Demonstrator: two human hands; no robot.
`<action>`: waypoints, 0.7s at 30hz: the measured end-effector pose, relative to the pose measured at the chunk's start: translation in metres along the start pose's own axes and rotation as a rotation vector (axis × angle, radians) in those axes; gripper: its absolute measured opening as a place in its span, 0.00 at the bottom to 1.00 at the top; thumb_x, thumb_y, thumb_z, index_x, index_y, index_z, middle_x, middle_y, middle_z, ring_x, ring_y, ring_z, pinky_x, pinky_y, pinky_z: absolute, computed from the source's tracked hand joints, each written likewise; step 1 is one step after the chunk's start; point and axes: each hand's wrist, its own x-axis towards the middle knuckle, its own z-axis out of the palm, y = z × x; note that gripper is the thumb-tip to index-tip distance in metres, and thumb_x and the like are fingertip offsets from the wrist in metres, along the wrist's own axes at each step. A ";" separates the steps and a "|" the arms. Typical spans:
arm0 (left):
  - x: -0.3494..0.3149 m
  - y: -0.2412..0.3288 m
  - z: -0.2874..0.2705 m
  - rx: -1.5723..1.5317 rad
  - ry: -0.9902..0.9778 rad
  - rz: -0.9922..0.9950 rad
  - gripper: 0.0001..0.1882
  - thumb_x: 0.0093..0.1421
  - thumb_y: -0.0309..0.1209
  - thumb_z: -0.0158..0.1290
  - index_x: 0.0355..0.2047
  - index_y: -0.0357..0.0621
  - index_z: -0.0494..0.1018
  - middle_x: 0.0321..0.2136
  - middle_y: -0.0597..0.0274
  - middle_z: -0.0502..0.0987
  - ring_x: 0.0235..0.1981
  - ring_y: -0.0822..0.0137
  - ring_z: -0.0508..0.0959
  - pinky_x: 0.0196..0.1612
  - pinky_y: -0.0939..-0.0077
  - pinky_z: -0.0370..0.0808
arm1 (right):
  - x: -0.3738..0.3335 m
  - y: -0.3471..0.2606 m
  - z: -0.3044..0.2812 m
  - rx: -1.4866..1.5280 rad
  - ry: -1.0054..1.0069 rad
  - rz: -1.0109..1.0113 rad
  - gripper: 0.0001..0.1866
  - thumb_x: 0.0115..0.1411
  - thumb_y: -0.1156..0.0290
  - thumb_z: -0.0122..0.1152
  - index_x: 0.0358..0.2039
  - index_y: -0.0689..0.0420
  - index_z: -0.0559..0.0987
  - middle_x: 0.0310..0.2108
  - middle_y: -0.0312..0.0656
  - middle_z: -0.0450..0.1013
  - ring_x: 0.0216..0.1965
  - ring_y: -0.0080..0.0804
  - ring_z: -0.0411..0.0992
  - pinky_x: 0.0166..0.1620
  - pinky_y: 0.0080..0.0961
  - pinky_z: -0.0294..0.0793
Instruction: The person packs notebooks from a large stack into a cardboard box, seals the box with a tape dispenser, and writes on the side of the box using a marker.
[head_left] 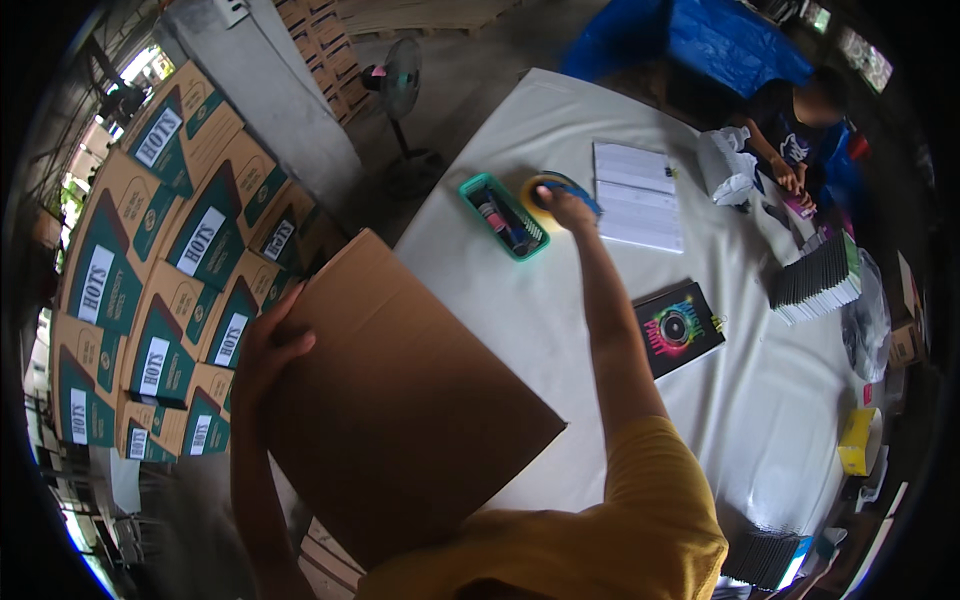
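Note:
A plain brown cardboard box (400, 400) is tilted in front of me at the table's near left edge. My left hand (268, 345) grips its left upper edge, with the thumb on the near face and the other fingers partly hidden. My right arm stretches across the table, and my right hand (568, 207) has its fingers closed on a roll of tape (530, 192), tan with a blue part. Just left of the tape, a green plastic basket (533, 252) holds dark tools or markers and a pink-labelled item. White papers with a clip (638, 195) lie just right of my right hand.
Stacked printed cartons (150, 290) rise at left, near a standing fan (400, 90). On the white-covered table (770, 400) lie a black notebook (683, 328), a notebook stack (815, 280) and a yellow container (858, 440). A person (790, 140) works at the far right.

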 end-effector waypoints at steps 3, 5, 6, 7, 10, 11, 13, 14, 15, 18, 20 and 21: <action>-0.002 0.006 0.003 0.002 0.007 -0.027 0.37 0.51 0.32 0.57 0.62 0.36 0.61 0.58 0.48 0.68 0.61 0.59 0.66 0.64 0.68 0.56 | -0.064 0.027 -0.027 -0.131 0.063 -0.126 0.34 0.62 0.35 0.39 0.54 0.50 0.73 0.43 0.56 0.75 0.47 0.56 0.72 0.50 0.48 0.71; 0.008 0.012 0.010 -0.069 -0.012 0.014 0.36 0.52 0.31 0.56 0.62 0.35 0.62 0.56 0.48 0.70 0.59 0.60 0.67 0.63 0.69 0.57 | -0.123 0.061 -0.052 -0.140 0.039 -0.134 0.40 0.58 0.32 0.42 0.63 0.46 0.61 0.34 0.54 0.78 0.38 0.56 0.76 0.41 0.47 0.75; 0.009 0.012 0.012 -0.110 -0.017 0.016 0.35 0.52 0.30 0.57 0.61 0.35 0.62 0.56 0.48 0.70 0.59 0.60 0.67 0.63 0.70 0.58 | -0.154 0.074 -0.060 -0.120 0.066 -0.131 0.42 0.58 0.32 0.43 0.66 0.45 0.56 0.29 0.52 0.78 0.34 0.56 0.77 0.38 0.46 0.75; 0.000 0.013 0.009 -0.140 0.005 0.001 0.35 0.52 0.30 0.57 0.61 0.35 0.62 0.56 0.48 0.70 0.58 0.61 0.68 0.62 0.70 0.58 | -0.178 0.073 -0.061 -0.086 0.084 -0.158 0.45 0.58 0.32 0.44 0.68 0.44 0.50 0.24 0.51 0.78 0.30 0.56 0.77 0.34 0.45 0.76; -0.011 -0.010 0.000 -0.146 0.056 -0.006 0.34 0.53 0.32 0.59 0.59 0.35 0.65 0.53 0.50 0.73 0.55 0.64 0.71 0.59 0.74 0.63 | -0.224 0.019 -0.063 -0.251 -0.013 0.068 0.49 0.57 0.31 0.45 0.69 0.50 0.49 0.25 0.51 0.78 0.31 0.55 0.77 0.35 0.46 0.77; -0.006 -0.012 0.002 -0.180 0.040 0.004 0.33 0.53 0.33 0.60 0.59 0.36 0.66 0.52 0.49 0.74 0.54 0.65 0.72 0.58 0.75 0.64 | -0.226 0.027 -0.056 -0.291 -0.004 0.094 0.47 0.57 0.31 0.45 0.68 0.51 0.52 0.28 0.52 0.78 0.34 0.55 0.77 0.37 0.45 0.77; 0.000 -0.010 0.006 -0.207 0.005 0.034 0.35 0.52 0.36 0.62 0.59 0.36 0.66 0.50 0.52 0.76 0.50 0.67 0.74 0.55 0.77 0.66 | -0.223 0.053 -0.017 -0.325 0.015 0.142 0.44 0.57 0.33 0.46 0.64 0.52 0.59 0.32 0.54 0.78 0.38 0.54 0.77 0.41 0.45 0.76; 0.005 -0.013 0.009 -0.187 0.014 0.088 0.35 0.52 0.37 0.62 0.59 0.36 0.66 0.49 0.52 0.76 0.50 0.68 0.74 0.54 0.77 0.67 | -0.226 0.062 -0.001 -0.327 0.025 0.162 0.42 0.57 0.34 0.48 0.61 0.53 0.62 0.34 0.55 0.78 0.40 0.54 0.77 0.42 0.44 0.76; 0.007 -0.016 0.007 -0.159 0.039 0.140 0.35 0.52 0.37 0.63 0.59 0.37 0.66 0.49 0.52 0.77 0.49 0.68 0.75 0.54 0.77 0.67 | -0.228 0.067 0.008 -0.296 0.044 0.171 0.38 0.56 0.37 0.50 0.57 0.53 0.67 0.35 0.55 0.78 0.41 0.54 0.77 0.43 0.43 0.76; 0.008 -0.028 0.006 -0.027 0.060 0.131 0.37 0.51 0.44 0.63 0.59 0.41 0.67 0.50 0.50 0.76 0.52 0.65 0.75 0.55 0.75 0.66 | -0.257 0.047 0.014 -0.106 0.073 0.152 0.27 0.54 0.51 0.57 0.49 0.56 0.76 0.38 0.49 0.78 0.42 0.48 0.77 0.45 0.37 0.75; 0.016 -0.038 0.004 0.052 0.089 0.143 0.39 0.49 0.49 0.62 0.59 0.46 0.68 0.51 0.50 0.76 0.53 0.60 0.74 0.57 0.72 0.65 | -0.305 0.051 -0.004 0.096 0.238 -0.059 0.21 0.52 0.65 0.59 0.47 0.57 0.77 0.35 0.43 0.79 0.37 0.38 0.77 0.40 0.31 0.74; 0.024 -0.030 0.012 0.065 0.074 0.141 0.40 0.47 0.53 0.62 0.59 0.48 0.68 0.52 0.51 0.75 0.54 0.57 0.74 0.58 0.70 0.64 | -0.322 0.072 -0.014 0.170 0.405 -0.235 0.19 0.51 0.72 0.60 0.46 0.58 0.78 0.31 0.42 0.79 0.32 0.34 0.77 0.35 0.28 0.74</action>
